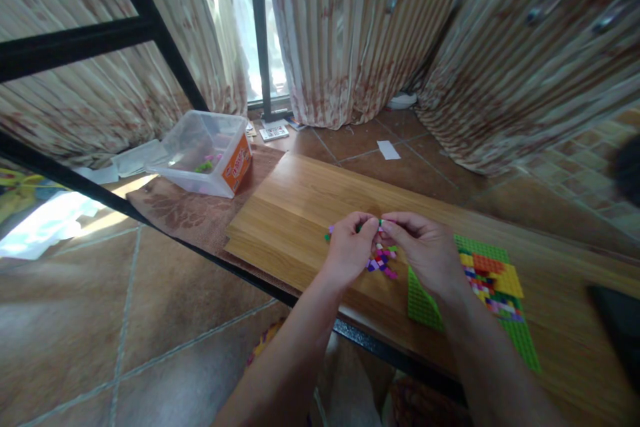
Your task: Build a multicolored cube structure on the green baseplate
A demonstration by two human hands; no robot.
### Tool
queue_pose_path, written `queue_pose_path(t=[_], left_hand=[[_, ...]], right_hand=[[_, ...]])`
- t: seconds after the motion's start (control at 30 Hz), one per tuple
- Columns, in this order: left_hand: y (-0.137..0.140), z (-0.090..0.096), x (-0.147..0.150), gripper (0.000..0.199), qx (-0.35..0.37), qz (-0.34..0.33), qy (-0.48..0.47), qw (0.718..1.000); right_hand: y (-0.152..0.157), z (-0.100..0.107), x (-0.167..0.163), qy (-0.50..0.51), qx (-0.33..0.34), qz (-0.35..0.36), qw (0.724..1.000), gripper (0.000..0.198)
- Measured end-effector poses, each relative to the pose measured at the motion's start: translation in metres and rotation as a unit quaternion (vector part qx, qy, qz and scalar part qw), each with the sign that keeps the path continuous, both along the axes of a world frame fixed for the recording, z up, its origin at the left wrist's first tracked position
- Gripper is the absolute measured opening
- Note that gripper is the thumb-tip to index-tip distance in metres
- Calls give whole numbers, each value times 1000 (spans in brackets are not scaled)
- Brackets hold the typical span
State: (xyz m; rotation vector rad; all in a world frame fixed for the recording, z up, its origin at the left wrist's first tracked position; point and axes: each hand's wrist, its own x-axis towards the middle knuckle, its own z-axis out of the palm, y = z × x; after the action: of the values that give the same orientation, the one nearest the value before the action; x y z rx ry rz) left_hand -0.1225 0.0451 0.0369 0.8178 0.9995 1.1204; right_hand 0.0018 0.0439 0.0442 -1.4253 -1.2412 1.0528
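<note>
Over the middle of the wooden board, my left hand (pixel 353 240) and my right hand (pixel 423 243) meet, thumbs and fingers pinched together. Small toy bricks (pixel 381 224), one green and one pinkish, show between the fingertips; their exact shape is too small to make out. Just below lies a loose pile of pink, purple and white bricks (pixel 381 261). A few more pieces peek out left of my left hand. Partly behind my right wrist is a green studded baseplate (pixel 425 300) bearing a multicoloured brick build (pixel 493 280).
A clear plastic box (pixel 200 147) with an orange label holds a few bricks at the far left. The wooden board (pixel 300 193) lies on a black-framed table. A dark flat object (pixel 617 320) sits at the right. Curtains (pixel 360 33) hang behind; papers lie on the floor.
</note>
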Motion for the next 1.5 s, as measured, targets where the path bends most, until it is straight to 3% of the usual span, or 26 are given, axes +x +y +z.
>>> queue_pose_path(t=[0.13, 0.2, 0.33, 0.47, 0.53, 0.6, 0.7, 0.8, 0.87, 1.0, 1.27, 1.5], left_hand=[[3, -5, -2, 16, 104, 34, 139, 984], [2, -5, -1, 18, 113, 44, 154, 981], [-2, -2, 1, 21, 27, 33, 20, 999], [-2, 5, -4, 20, -45, 11, -106, 993], [1, 9, -12, 16, -68, 9, -157, 985], [5, 14, -20, 11, -78, 10, -204, 976], [9, 18, -30, 10, -105, 1, -270, 957], [10, 19, -35, 11, -120, -5, -308, 944], [10, 18, -36, 13, -120, -3, -316, 941], [12, 18, -39, 17, -120, 11, -315, 941], [14, 19, -41, 19, -144, 39, -296, 943], [15, 17, -40, 17, -157, 53, -247, 955]], right_hand=[[1, -2, -1, 0, -2, 24, 1000, 27], [0, -4, -2, 3, 1, 28, 1000, 25], [-3, -6, -5, 73, -4, 23, 997, 24], [-2, -13, -1, 114, -14, 7, 993, 28], [0, -18, 4, 34, -15, 8, 999, 27], [2, -22, 7, -112, -3, 38, 993, 21], [2, -26, 8, -321, 33, 100, 941, 19], [1, -27, 6, -431, 46, 126, 892, 23], [0, -27, 5, -463, 52, 123, 877, 25], [-2, -26, 3, -464, 77, 110, 876, 23], [3, -28, -9, -494, 104, 223, 834, 26], [9, -30, -9, -500, 97, 230, 829, 15]])
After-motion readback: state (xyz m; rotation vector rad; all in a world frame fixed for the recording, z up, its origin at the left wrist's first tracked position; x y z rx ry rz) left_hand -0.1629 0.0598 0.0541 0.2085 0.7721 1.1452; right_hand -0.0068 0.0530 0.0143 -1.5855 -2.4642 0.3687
